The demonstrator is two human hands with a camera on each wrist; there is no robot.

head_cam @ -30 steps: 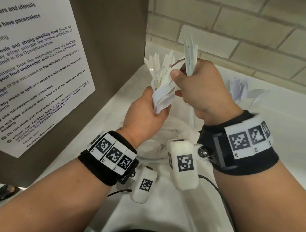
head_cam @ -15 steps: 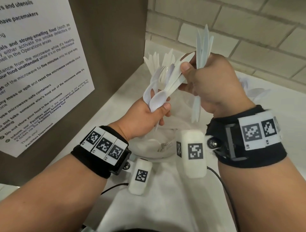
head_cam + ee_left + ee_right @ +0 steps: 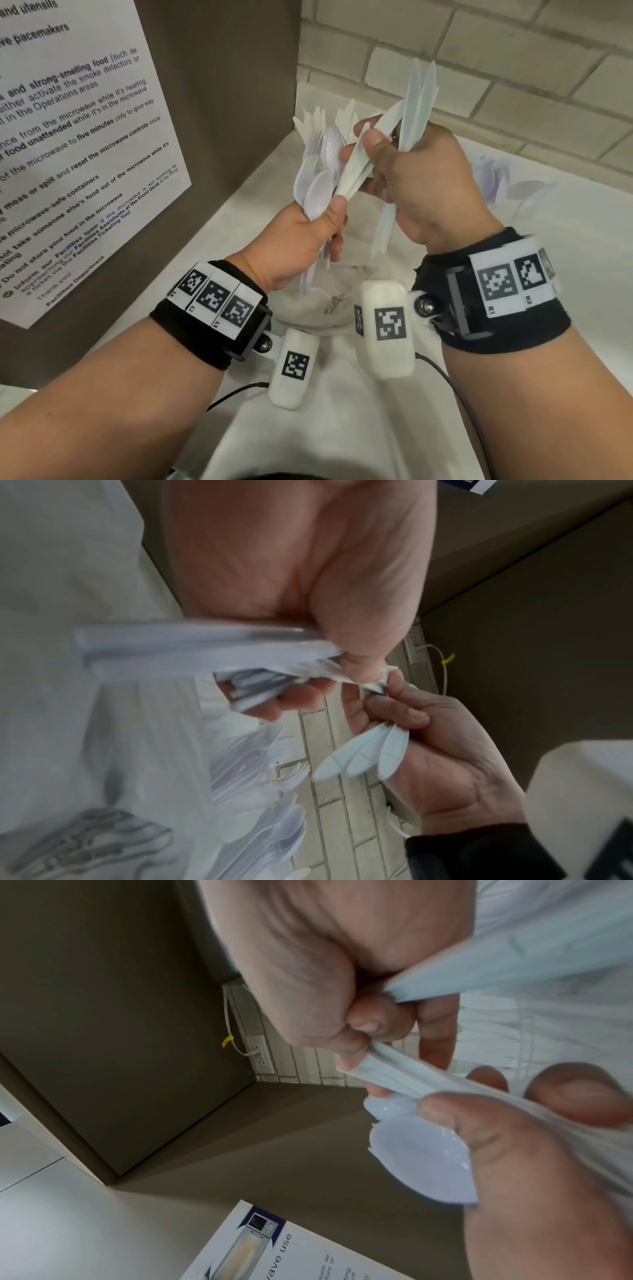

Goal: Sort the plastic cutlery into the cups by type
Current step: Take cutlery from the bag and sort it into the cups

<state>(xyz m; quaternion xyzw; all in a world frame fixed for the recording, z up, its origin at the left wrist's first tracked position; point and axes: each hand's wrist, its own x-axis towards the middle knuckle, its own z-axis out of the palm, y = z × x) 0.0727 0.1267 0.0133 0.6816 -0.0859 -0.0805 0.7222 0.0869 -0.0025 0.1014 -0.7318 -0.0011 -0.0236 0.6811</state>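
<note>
The left hand (image 3: pixel 291 246) grips a mixed bunch of spoons and forks (image 3: pixel 318 178) above the white bag (image 3: pixel 308 301) on the worktop (image 3: pixel 342 428). The right hand (image 3: pixel 424 185) has its fingers clenched round several knives (image 3: pixel 416 102), its thumb and forefinger pinching another knife (image 3: pixel 359 168) from the bunch. Cups behind hold forks (image 3: pixel 315 120) and spoons (image 3: pixel 493 171).

Wall notice (image 3: pixel 85 164) reads "Facilities Department" (also "five minutes").

Left: a printed notice (image 3: pixel 68 144) about microwave use, fixed to a brown panel (image 3: pixel 219 85). Far side: a pale brick wall (image 3: pixel 496 68) above the white surface (image 3: pixel 582 291). A wall socket (image 3: pixel 262 1057) with a white cable (image 3: pixel 236 1047), yellow-tagged, sits by the bricks.
</note>
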